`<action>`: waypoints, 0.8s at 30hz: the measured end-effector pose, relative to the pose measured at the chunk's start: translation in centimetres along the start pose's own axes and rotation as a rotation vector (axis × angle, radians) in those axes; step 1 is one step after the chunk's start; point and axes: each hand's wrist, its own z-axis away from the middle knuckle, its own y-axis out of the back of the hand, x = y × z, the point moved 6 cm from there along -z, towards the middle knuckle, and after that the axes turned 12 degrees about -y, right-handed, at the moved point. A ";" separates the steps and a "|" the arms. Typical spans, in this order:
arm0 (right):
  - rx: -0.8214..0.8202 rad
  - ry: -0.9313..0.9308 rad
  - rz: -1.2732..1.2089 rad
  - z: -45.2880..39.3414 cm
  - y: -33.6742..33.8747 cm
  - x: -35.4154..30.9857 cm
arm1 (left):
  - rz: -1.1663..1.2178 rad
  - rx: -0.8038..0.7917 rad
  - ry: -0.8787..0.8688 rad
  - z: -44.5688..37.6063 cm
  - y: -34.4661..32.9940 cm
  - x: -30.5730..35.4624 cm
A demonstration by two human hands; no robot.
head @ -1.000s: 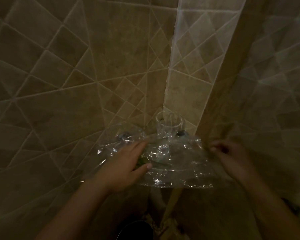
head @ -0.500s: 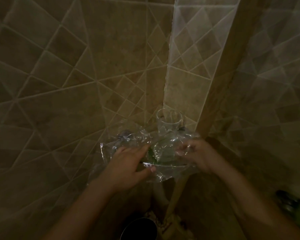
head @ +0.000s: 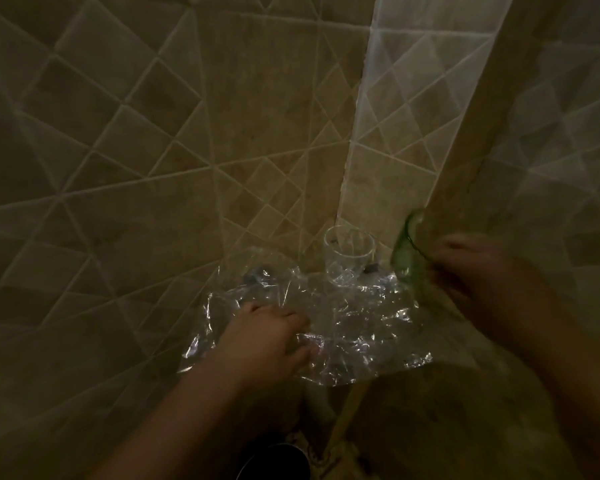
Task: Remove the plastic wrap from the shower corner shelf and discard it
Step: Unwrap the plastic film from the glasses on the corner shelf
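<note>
Crinkled clear plastic wrap (head: 361, 327) lies spread over the corner shelf, and the shelf itself is hardly visible beneath it. My left hand (head: 267, 337) rests on the wrap's left part with its fingers curled into the film. My right hand (head: 478, 271), blurred by motion, is raised at the right wall and holds a green translucent dish (head: 406, 254) tilted on edge, clear of the wrap. A clear glass cup (head: 349, 254) stands upright in the corner behind the wrap.
Tiled walls close in on the left, back and right. Two small dark brackets (head: 253, 277) (head: 371, 268) sit at the wall line. A dark round container (head: 274, 462) is on the floor below, beside a pale pipe (head: 321, 407).
My right hand went from the wrap's right edge to the middle, then lifted the green dish up and right. The wrap now lies looser and wider. My left hand stayed in place.
</note>
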 end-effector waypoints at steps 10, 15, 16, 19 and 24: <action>-0.170 0.354 -0.009 -6.2 -6.2 -9.2 | -0.078 0.050 0.021 0.9 0.3 1.0; -0.261 0.350 0.155 -7.1 -10.3 -8.4 | -0.084 0.077 0.019 1.4 0.7 1.5; -0.282 0.360 0.162 -7.0 -10.9 -8.3 | -0.091 0.078 0.018 1.5 0.9 1.4; -0.270 0.403 0.200 -6.7 -11.8 -7.9 | -0.121 0.069 0.002 1.4 1.6 1.5; -0.382 0.400 0.052 -6.8 -12.4 -7.8 | -0.130 0.035 -0.009 1.6 2.1 1.7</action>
